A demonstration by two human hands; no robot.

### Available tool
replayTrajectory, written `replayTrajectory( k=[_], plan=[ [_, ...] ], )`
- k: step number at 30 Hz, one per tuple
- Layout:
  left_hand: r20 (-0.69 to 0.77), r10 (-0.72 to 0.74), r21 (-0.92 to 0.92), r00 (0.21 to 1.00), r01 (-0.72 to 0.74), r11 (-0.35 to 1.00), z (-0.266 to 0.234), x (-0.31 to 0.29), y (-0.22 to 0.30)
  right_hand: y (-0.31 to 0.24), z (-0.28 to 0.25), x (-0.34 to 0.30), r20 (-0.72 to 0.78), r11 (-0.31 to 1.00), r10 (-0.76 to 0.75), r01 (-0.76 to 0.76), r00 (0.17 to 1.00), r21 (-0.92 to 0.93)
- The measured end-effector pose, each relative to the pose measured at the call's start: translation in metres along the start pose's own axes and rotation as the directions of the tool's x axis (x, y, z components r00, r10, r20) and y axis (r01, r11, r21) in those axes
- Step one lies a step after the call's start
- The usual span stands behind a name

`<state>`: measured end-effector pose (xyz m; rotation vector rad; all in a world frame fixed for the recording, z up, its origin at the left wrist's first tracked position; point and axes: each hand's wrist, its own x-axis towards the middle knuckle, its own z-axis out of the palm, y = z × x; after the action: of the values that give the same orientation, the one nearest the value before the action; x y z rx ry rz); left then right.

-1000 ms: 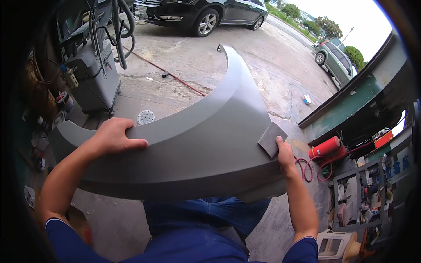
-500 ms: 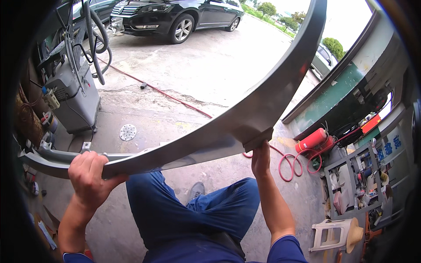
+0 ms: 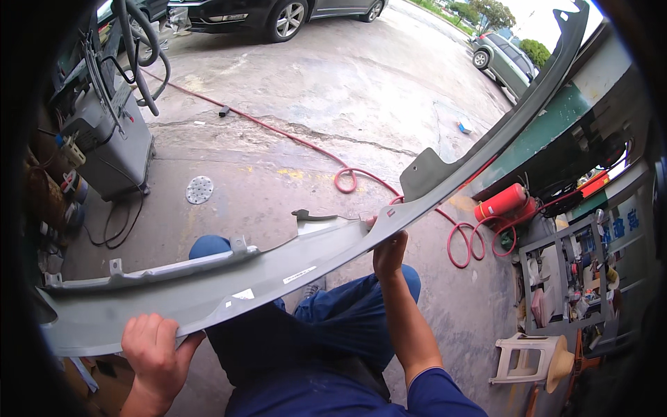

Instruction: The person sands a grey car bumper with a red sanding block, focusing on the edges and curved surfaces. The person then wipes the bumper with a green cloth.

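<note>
A long, curved grey car fender spans the view in front of my legs, its inner side with tabs and white labels facing up. My left hand is closed on its near edge at the left, the thumb along the underside. My right hand grips the same edge near the middle, where the panel bends upward; its fingertips are partly hidden behind the metal. From there the narrow end rises to the upper right. At the left the wide end reaches the dark rim of the picture.
A grey wheeled machine with hoses stands at the left. A red hose lies across the concrete floor. Red fire extinguishers, a rack of tools and a white stool line the right side. Parked outside are a black car and a grey car.
The fender has rolled over so its inner side shows instead of its smooth outer face. Both hands have kept hold; my left hand is lower, and my right has shifted slightly left and down.
</note>
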<state>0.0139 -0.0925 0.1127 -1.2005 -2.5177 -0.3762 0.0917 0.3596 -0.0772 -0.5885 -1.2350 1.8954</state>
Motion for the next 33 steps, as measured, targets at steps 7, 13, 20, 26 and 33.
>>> replayTrajectory(
  k=[7, 13, 20, 26, 33],
  plan=[
    [0.086, -0.030, -0.056, 0.996, 0.034, 0.998, 0.003, -0.006, 0.009, 0.026, -0.025, 0.021, 0.124, 0.998, -0.053, 0.055, 0.991, -0.016],
    [0.129, -0.058, -0.070, 0.990, 0.067, 0.995, 0.002, -0.002, 0.012, 0.029, -0.019, 0.026, 0.148, 0.995, -0.068, 0.078, 0.987, -0.063],
    [0.269, -0.077, -0.154, 0.960, 0.122, 0.980, -0.006, 0.005, 0.004, 0.027, -0.017, 0.037, 0.264, 0.994, -0.110, 0.113, 0.958, 0.004],
    [0.421, -0.018, -0.215, 0.907, 0.120, 0.969, -0.006, 0.018, 0.002, 0.035, -0.015, 0.054, 0.291, 0.969, -0.231, 0.247, 0.928, -0.020],
    [0.616, 0.101, -0.272, 0.781, 0.090, 0.958, -0.002, 0.022, 0.003, -0.022, 0.023, 0.026, 0.371, 0.966, -0.230, 0.258, 0.900, -0.026]
  ],
)
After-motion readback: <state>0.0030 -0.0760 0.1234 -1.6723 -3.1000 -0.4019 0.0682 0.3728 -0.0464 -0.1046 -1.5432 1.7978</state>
